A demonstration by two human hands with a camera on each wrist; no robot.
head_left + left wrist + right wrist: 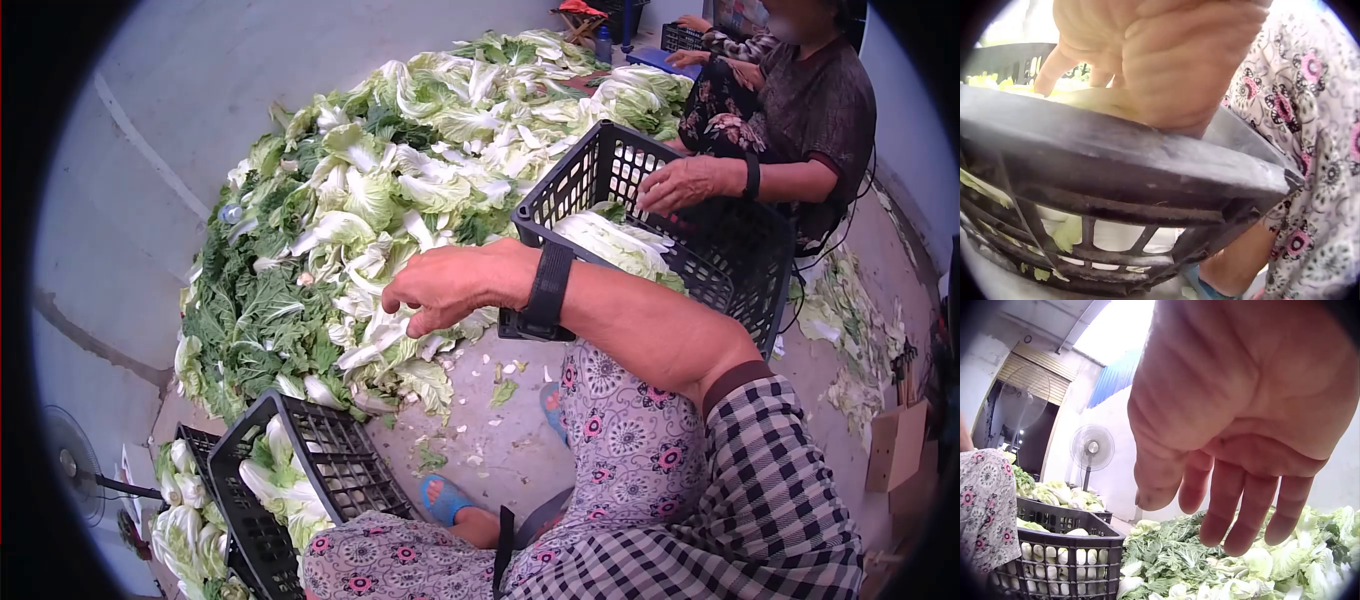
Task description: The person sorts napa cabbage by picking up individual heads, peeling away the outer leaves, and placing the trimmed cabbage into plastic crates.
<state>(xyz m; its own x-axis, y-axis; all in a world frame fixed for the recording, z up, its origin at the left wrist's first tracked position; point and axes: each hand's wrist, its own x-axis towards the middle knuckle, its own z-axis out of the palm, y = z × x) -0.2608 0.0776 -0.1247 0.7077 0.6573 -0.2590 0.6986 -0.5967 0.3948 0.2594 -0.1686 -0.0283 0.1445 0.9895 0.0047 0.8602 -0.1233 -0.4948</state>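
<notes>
My right hand (455, 285) reaches over a heap of loose cabbage leaves (350, 200), with nothing in its grasp. In the right wrist view its fingers (1225, 512) hang loosely apart above the leaves. My left hand (1166, 56) is outside the head view. In the left wrist view its heel lies right at the rim of a black plastic crate (1085, 137); one straight finger points down at pale cabbage (1094, 100) inside, and the other fingertips are partly hidden. Below my right forearm, a napa cabbage (620, 245) lies in another black crate (575, 180).
At lower left, a black crate (330, 450) holds napa cabbages, with more cabbages (185, 535) beside it. A fan (1092, 450) stands near the wall. Another person (810, 110) sits across the right-hand crate, a hand (690, 185) over it. Leaf scraps (850, 320) litter the floor.
</notes>
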